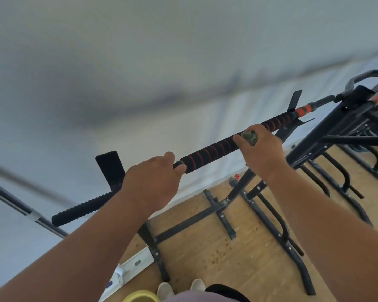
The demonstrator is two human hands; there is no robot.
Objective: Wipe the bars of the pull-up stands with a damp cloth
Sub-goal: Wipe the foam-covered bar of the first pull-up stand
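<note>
Head view. We see the pull-up bar [207, 152] running diagonally at arm's reach, from lower left up toward the right, sleeved in black foam with a red spiral. Our left hand [153, 182] is wrapped round the bare metal just beside the foam's left end, fingers clenched on the bar, thumb against the sleeve's edge. Our right hand [259, 147] sits further up the sleeve, fingers curled over the bar with the damp cloth [250, 137] bunched beneath them; only a grey-green wad shows between thumb and forefinger.

Handling, as we judge it: the bar is rigid and fixed to its stand [238, 192], so it will take firm pressure without shifting. The foam is soft and grippy, so the cloth will likely drag rather than glide; short strokes with a twisting wrap should suit it. The bare steel will be slicker when wet, so the bracing hand needs a full grip there. The cloth is limp and light, best kept wrapped around the bar.

More black stands [336, 131] crowd the right, over a wooden floor [238, 258]
</note>
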